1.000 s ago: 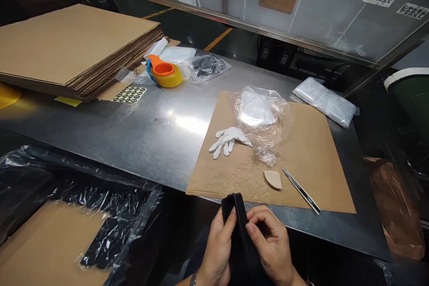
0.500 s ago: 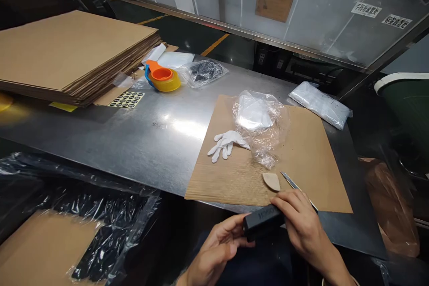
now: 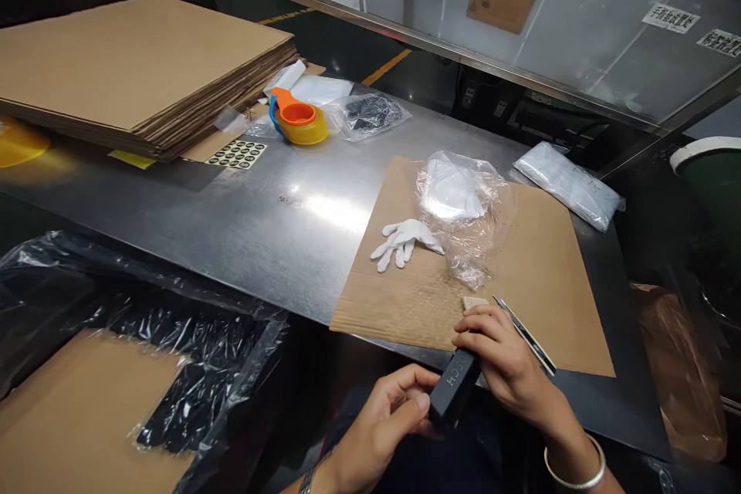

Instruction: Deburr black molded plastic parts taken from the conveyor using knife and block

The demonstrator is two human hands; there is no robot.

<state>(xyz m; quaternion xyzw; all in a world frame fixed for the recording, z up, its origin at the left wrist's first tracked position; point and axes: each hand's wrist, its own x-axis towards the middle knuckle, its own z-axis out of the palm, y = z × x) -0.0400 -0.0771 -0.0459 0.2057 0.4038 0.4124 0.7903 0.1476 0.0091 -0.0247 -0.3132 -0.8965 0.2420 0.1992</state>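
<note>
A black oblong block with raised lettering [image 3: 455, 384] is held between my two hands, just off the table's front edge. My left hand [image 3: 399, 417] pinches its lower end between thumb and fingers. Over its upper end lie the curled fingers of my right hand [image 3: 503, 359]. Just beyond those fingers a small beige pad [image 3: 475, 302] lies on a cardboard sheet [image 3: 399, 316], partly covered by my right hand. A slim metal tool, like a craft knife or tweezers [image 3: 526, 336], rests to the right of that hand. Farther up the sheet lies a white glove [image 3: 407, 241].
Crumpled clear plastic [image 3: 463, 201] sits on the sheet. Around the metal table [image 3: 260, 231] are a tape dispenser [image 3: 301, 123], a sticker sheet [image 3: 238, 154], stacked cardboard [image 3: 144, 65] and a plastic-wrapped packet [image 3: 570, 184]. A plastic-lined box [image 3: 231, 378] stands at lower left.
The black block has turned to a steeper slant, and its lettering shows more clearly. My right hand has shifted slightly left, now covering part of the beige pad. The camera view has shifted.
</note>
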